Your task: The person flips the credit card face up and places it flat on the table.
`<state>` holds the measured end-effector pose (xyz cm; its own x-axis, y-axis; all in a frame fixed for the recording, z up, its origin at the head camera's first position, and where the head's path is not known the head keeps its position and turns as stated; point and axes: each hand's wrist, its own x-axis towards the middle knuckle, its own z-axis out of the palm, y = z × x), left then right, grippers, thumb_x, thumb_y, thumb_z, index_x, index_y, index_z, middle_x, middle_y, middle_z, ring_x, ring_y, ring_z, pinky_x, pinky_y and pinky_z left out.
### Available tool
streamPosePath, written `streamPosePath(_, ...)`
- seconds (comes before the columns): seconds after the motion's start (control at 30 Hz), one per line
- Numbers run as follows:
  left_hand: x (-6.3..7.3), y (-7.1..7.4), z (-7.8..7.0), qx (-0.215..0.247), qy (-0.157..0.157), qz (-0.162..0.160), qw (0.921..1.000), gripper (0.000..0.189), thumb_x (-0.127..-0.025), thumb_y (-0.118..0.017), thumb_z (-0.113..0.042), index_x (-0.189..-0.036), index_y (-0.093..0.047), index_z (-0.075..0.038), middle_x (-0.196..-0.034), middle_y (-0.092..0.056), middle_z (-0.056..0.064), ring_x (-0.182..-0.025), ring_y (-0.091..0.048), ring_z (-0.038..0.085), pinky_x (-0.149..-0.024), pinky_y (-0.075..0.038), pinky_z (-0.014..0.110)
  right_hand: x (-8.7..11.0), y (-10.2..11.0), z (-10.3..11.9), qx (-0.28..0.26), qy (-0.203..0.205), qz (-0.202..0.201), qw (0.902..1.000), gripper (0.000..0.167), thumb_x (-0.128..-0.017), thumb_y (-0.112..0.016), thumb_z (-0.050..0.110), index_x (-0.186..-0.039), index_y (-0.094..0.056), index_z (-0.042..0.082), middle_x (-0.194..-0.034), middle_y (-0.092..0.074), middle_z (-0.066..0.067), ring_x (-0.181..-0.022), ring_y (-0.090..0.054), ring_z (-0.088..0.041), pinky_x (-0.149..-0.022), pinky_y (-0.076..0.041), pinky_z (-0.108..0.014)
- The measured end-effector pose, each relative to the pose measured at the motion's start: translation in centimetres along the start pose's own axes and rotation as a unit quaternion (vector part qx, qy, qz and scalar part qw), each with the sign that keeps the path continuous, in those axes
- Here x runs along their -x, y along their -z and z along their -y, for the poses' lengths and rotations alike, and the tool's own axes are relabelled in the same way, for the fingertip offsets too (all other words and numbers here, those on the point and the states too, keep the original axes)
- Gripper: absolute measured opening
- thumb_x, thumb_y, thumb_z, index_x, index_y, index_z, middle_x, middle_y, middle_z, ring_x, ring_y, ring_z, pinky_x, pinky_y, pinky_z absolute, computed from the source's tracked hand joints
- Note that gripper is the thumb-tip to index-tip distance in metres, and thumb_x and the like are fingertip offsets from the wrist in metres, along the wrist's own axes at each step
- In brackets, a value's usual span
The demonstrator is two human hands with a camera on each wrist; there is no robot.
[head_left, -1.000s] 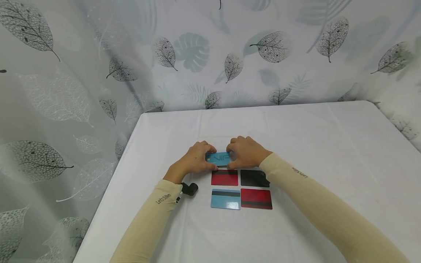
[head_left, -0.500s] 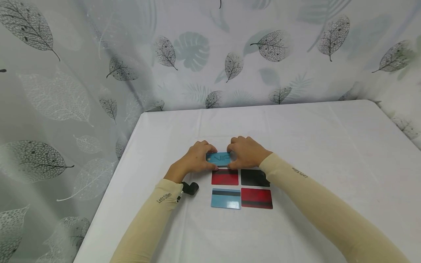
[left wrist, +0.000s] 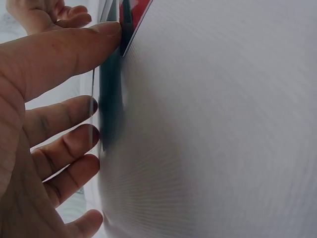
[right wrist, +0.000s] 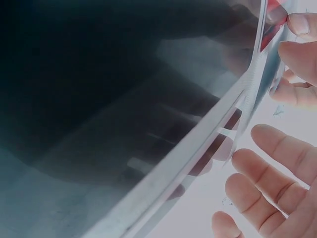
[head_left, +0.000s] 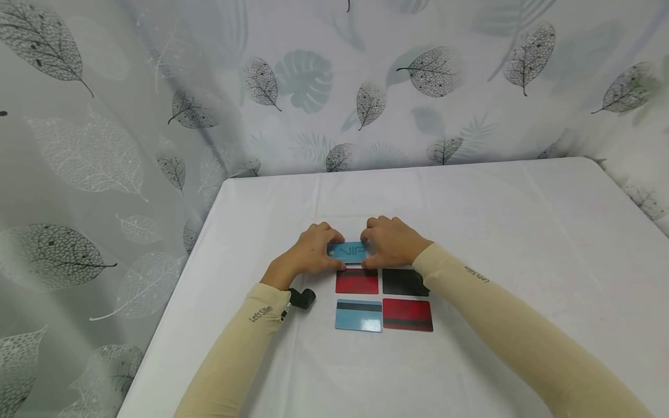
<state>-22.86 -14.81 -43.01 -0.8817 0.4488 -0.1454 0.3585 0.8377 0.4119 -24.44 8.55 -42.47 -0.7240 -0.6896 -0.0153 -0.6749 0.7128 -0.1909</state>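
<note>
I'm watching the left hand (head_left: 312, 251) and right hand (head_left: 393, 241) pinching a blue rectangular card (head_left: 348, 252) reading "VIP" by its ends, fingers (left wrist: 74, 146) partly curled. It's sitting beyond a red dark-striped card (head_left: 358, 284) on the white desk (head_left: 496, 232); beige fabric sleeves (head_left: 235, 351) are reading "Let's Slim".

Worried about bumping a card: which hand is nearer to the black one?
Right. The right hand is just beyond the black card, its sleeve hiding a corner in the head view. The left hand is farther off, at the left end of the blue VIP card.
</note>
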Motion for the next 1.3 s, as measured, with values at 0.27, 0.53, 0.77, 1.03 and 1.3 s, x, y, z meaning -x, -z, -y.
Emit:
streamPosePath(0.27,-0.4,-0.1,-0.5,0.000,-0.002,0.002,1.0000,0.056,-0.085,-0.086,-0.039,-0.131,-0.069,-0.013,-0.127,-0.059,0.006,-0.115,-0.050,0.024,-0.102,-0.044,0.045,0.9,0.4,-0.6,0.003,-0.002,0.001,1.0000,0.052,-0.084,-0.076,0.046,-0.121,-0.076,0.011,-0.116,-0.068,-0.012,-0.102,-0.063,-0.027,-0.091,-0.055,-0.051)
streamPosePath(0.53,-1.3,-0.4,-2.1,0.003,-0.029,-0.001,0.9996,0.057,-0.087,-0.083,-0.041,-0.133,-0.066,-0.013,-0.129,-0.061,0.007,-0.119,-0.054,0.025,-0.104,-0.045,0.047,1.9,0.8,-1.4,0.003,-0.035,0.012,0.9993,0.055,-0.083,-0.078,0.048,-0.124,-0.075,0.012,-0.119,-0.067,-0.012,-0.107,-0.063,-0.028,-0.097,-0.054,-0.052)
streamPosePath(0.77,-2.2,-0.7,-3.7,-0.006,-0.055,0.000,0.9985,0.057,-0.088,-0.081,-0.041,-0.135,-0.066,-0.013,-0.130,-0.061,0.009,-0.120,-0.054,0.026,-0.105,-0.045,0.048,2.7,0.9,-2.1,0.006,-0.037,0.011,0.9993,0.054,-0.083,-0.079,0.047,-0.124,-0.075,0.012,-0.117,-0.068,-0.011,-0.105,-0.064,-0.027,-0.095,-0.054,-0.052)
streamPosePath(1.03,-3.1,-1.1,-4.9,-0.020,-0.075,0.002,0.9970,0.056,-0.089,-0.080,-0.042,-0.135,-0.066,-0.012,-0.130,-0.062,0.008,-0.120,-0.055,0.026,-0.104,-0.045,0.047,3.5,1.1,-2.7,0.001,-0.042,0.017,0.9990,0.052,-0.083,-0.079,0.046,-0.123,-0.075,0.013,-0.118,-0.068,-0.011,-0.106,-0.064,-0.028,-0.094,-0.054,-0.052)
streamPosePath(1.3,-3.8,-1.7,-6.1,-0.038,-0.087,0.008,0.9954,0.056,-0.089,-0.078,-0.044,-0.134,-0.067,-0.012,-0.131,-0.061,0.008,-0.117,-0.054,0.025,-0.104,-0.045,0.047,4.4,1.2,-3.6,0.002,-0.045,0.008,0.9990,0.051,-0.081,-0.080,0.044,-0.120,-0.076,0.012,-0.114,-0.068,-0.010,-0.102,-0.064,-0.028,-0.089,-0.054,-0.051)
